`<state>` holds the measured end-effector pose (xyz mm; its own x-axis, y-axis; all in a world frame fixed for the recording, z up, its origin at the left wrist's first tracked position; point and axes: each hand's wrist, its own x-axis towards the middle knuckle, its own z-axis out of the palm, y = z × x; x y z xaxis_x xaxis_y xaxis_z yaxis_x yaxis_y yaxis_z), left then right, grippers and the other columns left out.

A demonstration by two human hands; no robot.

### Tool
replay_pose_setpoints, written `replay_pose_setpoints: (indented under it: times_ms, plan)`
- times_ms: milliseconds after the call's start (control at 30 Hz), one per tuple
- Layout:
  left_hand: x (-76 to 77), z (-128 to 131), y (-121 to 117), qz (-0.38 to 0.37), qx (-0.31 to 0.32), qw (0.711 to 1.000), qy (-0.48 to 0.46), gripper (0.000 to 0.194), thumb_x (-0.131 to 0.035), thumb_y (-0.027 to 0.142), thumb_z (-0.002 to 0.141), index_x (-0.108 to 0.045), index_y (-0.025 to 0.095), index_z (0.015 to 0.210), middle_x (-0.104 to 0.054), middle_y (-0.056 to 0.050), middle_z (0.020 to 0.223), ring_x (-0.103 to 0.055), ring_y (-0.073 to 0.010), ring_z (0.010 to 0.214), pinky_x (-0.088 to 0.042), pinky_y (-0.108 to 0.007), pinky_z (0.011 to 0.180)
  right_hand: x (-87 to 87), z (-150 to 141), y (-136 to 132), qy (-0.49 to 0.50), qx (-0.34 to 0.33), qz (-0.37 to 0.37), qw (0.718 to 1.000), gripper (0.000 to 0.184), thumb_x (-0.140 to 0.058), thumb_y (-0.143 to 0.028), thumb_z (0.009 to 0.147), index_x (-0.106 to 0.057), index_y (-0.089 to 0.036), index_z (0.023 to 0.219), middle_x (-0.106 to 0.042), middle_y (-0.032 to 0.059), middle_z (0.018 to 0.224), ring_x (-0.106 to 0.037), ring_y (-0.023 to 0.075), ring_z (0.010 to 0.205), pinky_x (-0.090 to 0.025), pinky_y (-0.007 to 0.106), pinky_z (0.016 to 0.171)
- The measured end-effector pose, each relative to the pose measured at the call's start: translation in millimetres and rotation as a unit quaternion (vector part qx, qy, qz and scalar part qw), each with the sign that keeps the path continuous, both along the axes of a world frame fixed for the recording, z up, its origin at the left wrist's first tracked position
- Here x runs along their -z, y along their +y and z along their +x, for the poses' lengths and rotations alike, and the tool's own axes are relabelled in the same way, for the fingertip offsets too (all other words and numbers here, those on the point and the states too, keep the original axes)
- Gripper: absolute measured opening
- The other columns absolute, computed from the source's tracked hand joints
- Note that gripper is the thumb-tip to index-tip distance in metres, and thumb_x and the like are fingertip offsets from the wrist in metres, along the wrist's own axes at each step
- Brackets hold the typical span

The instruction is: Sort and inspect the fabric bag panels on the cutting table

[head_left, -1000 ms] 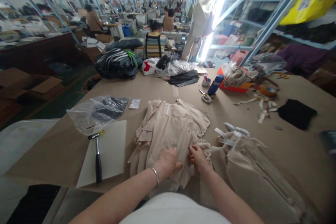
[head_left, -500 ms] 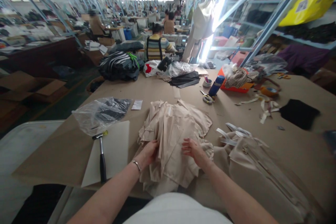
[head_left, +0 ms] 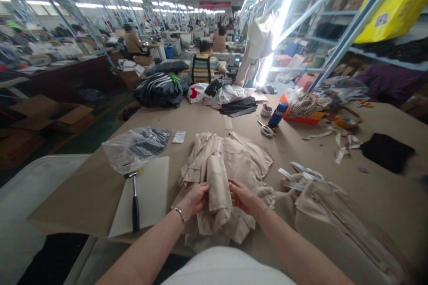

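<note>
A heap of beige fabric pieces [head_left: 247, 160] lies spread in front of me on the brown-covered table. One piece of beige fabric [head_left: 219, 187] is folded into a narrow upright strip between my hands. My left hand [head_left: 197, 199] pinches the strip's left edge between thumb and fingers. At its right edge, my right hand [head_left: 243, 197] grips with curled fingers; the fingertips are partly hidden by the cloth. A beige garment with a zipper [head_left: 337, 218] and white straps lies to the right of the heap.
On the left, a hammer [head_left: 134, 200] rests on a pale board [head_left: 155, 187] near a clear plastic bag [head_left: 137, 144]. Scissors [head_left: 266, 130], a blue bottle [head_left: 278, 115] and an orange box [head_left: 304, 118] stand farther back. A black piece [head_left: 388, 152] lies right. People sit beyond the table.
My left hand has brought a beige piece up into a folded strip. My right hand has closed in from flat above the heap to the strip's right edge. The view has shifted slightly.
</note>
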<state>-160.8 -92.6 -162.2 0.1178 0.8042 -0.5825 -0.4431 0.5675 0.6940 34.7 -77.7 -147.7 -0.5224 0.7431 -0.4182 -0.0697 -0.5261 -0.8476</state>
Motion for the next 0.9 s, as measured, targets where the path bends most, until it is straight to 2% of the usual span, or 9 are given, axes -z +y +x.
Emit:
replay_pose_setpoints:
  times_ms: [200, 300, 367, 467, 533, 600, 633, 800, 900]
  plan:
    - [-1.7, -7.3, -5.5, 0.02, 0.037, 0.997, 0.066, 0.02, -0.057, 0.03, 0.087, -0.058, 0.014, 0.098, -0.063, -0.006, 0.079, -0.059, -0.0168, 0.063, -0.049, -0.03, 0.06, -13.4, -19.8, 4.7, -0.084, -0.029, 0.097, 0.991, 0.048, -0.051, -0.048, 0.074, -0.048, -0.019, 0.113, -0.062, 0.0063, 0.097, -0.062, 0.0162, 0.078, -0.052, 0.031, 0.072]
    - [-39.4, -18.6, 1.7, 0.122, -0.042, 0.957, 0.26, 0.022, -0.056, 0.031, 0.086, -0.059, 0.014, 0.099, -0.063, -0.009, 0.091, -0.061, -0.0202, 0.081, -0.05, -0.035, 0.077, -51.2, -16.5, 21.2, -0.184, -0.068, 0.232, 0.953, 0.028, -0.048, -0.036, 0.076, -0.056, -0.018, 0.095, -0.061, 0.0059, 0.087, -0.059, 0.0202, 0.084, -0.047, 0.035, 0.08]
    - [-83.6, -26.2, 4.2, 0.27, -0.124, 0.862, 0.41, 0.024, -0.055, 0.028, 0.085, -0.059, 0.015, 0.104, -0.062, -0.012, 0.107, -0.058, -0.0215, 0.101, -0.044, -0.036, 0.094, -88.6, -11.2, 32.3, -0.25, -0.102, 0.325, 0.907, 0.011, -0.056, -0.025, 0.073, -0.058, -0.016, 0.079, -0.059, 0.0067, 0.082, -0.055, 0.0239, 0.091, -0.039, 0.041, 0.092]
    - [-154.2, -29.6, -0.3, 0.511, -0.068, 0.661, 0.545, 0.025, -0.051, 0.024, 0.086, -0.062, 0.016, 0.108, -0.06, -0.013, 0.12, -0.051, -0.0247, 0.119, -0.035, -0.041, 0.106, -153.6, -9.5, 40.3, -0.348, -0.191, 0.504, 0.767, 0.008, -0.055, -0.013, 0.077, -0.063, -0.016, 0.077, -0.058, 0.0091, 0.086, -0.051, 0.0244, 0.092, -0.028, 0.046, 0.098]
    - [-185.7, -26.4, -5.6, 0.518, 0.045, 0.632, 0.574, 0.021, -0.054, 0.025, 0.086, -0.066, 0.016, 0.101, -0.065, -0.012, 0.107, -0.057, -0.0248, 0.105, -0.041, -0.038, 0.096, -193.5, -13.9, 39.1, -0.408, -0.246, 0.644, 0.598, 0.016, -0.05, -0.011, 0.085, -0.065, -0.017, 0.087, -0.059, 0.0093, 0.09, -0.051, 0.0228, 0.089, -0.03, 0.044, 0.096]
    - [-198.2, -21.6, -9.7, 0.471, 0.137, 0.676, 0.55, 0.023, -0.051, 0.031, 0.089, -0.066, 0.015, 0.083, -0.064, -0.008, 0.081, -0.058, -0.0197, 0.077, -0.043, -0.031, 0.074, -222.9, -19.6, 35.1, -0.429, -0.255, 0.74, 0.45, 0.017, -0.049, -0.013, 0.09, -0.065, -0.018, 0.091, -0.06, 0.0075, 0.089, -0.051, 0.0213, 0.088, -0.031, 0.041, 0.094]
    - [-198.6, -19.2, -11.0, 0.446, 0.16, 0.714, 0.515, 0.03, -0.047, 0.035, 0.091, -0.065, 0.015, 0.077, -0.059, -0.005, 0.069, -0.052, -0.0164, 0.066, -0.039, -0.028, 0.065, -232.3, -22.0, 33.1, -0.427, -0.246, 0.763, 0.418, 0.015, -0.05, -0.013, 0.091, -0.064, -0.018, 0.09, -0.06, 0.0063, 0.088, -0.051, 0.0205, 0.087, -0.031, 0.04, 0.095]
    - [-183.4, -6.6, -17.5, 0.361, 0.124, 0.91, 0.162, 0.034, -0.06, 0.047, 0.085, -0.066, 0.015, 0.092, -0.059, -0.004, 0.072, -0.049, -0.0128, 0.061, -0.037, -0.023, 0.059, -233.7, -25.5, 32.5, -0.379, -0.215, 0.821, 0.369, 0.013, -0.05, -0.017, 0.094, -0.062, -0.017, 0.089, -0.06, 0.0034, 0.085, -0.051, 0.019, 0.085, -0.036, 0.036, 0.096]
    - [-180.9, 4.2, -26.2, 0.247, 0.048, 0.967, -0.026, 0.029, -0.073, 0.037, 0.076, -0.068, 0.014, 0.094, -0.067, -0.007, 0.083, -0.06, -0.0164, 0.071, -0.046, -0.026, 0.07, -215.7, -24.6, 41.0, -0.315, -0.19, 0.851, 0.376, 0.011, -0.052, -0.016, 0.093, -0.062, -0.016, 0.091, -0.061, 0.003, 0.086, -0.052, 0.0192, 0.09, -0.032, 0.036, 0.106]
